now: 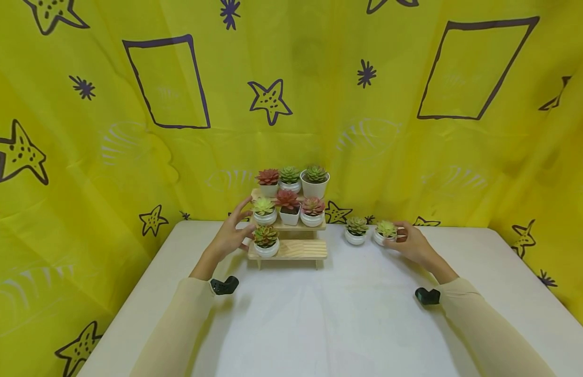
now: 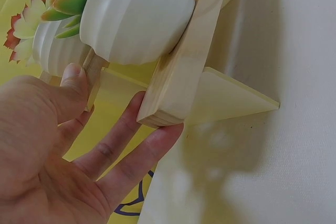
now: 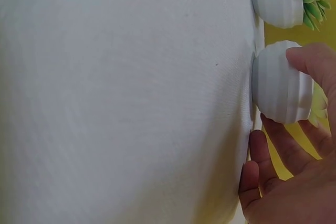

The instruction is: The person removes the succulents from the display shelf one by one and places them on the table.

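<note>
My right hand (image 1: 413,243) holds a small potted succulent (image 1: 385,230) with pale green leaves, thumb on one side of its white pot and fingers on the other. Its base sits at the tabletop in the right wrist view. At the left end of a tiered wooden plant stand (image 1: 298,250), my left hand (image 1: 229,238) has its fingers spread. In the left wrist view the fingertips (image 2: 167,136) touch the end of the lowest shelf, and the thumb is at the shelf above. Close by, a green-and-orange succulent (image 1: 266,241) stands on that lowest shelf.
Another green succulent (image 1: 356,231) stands on the white table (image 1: 329,314), left of the held one. The middle shelf bears a pale green succulent (image 1: 264,211) and two reddish ones. Three more pots line the top shelf. A yellow patterned curtain (image 1: 315,104) hangs behind.
</note>
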The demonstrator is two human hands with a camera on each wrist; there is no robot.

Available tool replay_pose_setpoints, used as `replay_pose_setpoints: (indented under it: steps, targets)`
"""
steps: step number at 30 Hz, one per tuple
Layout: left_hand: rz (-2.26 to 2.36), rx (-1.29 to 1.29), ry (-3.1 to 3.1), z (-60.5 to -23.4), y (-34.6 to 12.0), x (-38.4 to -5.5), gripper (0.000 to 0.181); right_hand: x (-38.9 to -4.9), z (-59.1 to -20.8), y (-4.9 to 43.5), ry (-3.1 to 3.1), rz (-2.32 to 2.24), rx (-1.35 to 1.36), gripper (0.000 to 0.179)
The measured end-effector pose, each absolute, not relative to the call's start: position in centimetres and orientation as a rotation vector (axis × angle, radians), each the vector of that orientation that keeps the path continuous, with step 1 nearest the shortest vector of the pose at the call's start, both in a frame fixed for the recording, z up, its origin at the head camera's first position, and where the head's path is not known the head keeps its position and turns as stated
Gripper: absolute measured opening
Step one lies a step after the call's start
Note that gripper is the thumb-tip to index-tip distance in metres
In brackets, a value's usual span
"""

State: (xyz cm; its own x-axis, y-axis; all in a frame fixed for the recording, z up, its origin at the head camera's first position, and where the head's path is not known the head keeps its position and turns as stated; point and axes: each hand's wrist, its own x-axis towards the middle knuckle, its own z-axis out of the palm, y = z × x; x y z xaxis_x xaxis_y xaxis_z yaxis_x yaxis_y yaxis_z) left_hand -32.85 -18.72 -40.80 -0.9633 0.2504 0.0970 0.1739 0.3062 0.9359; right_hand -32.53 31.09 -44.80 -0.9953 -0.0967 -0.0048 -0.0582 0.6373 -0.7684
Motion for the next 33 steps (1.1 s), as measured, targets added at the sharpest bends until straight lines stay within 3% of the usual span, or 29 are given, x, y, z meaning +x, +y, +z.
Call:
replay_pose_setpoints:
  steps: [33]
  targets:
    - [1.758, 0.422, 2.496, -40.4, -18.6, -32.3, 0.080, -31.0, -40.9, 33.7, 2.698, -1.177, -0.424, 0.083]
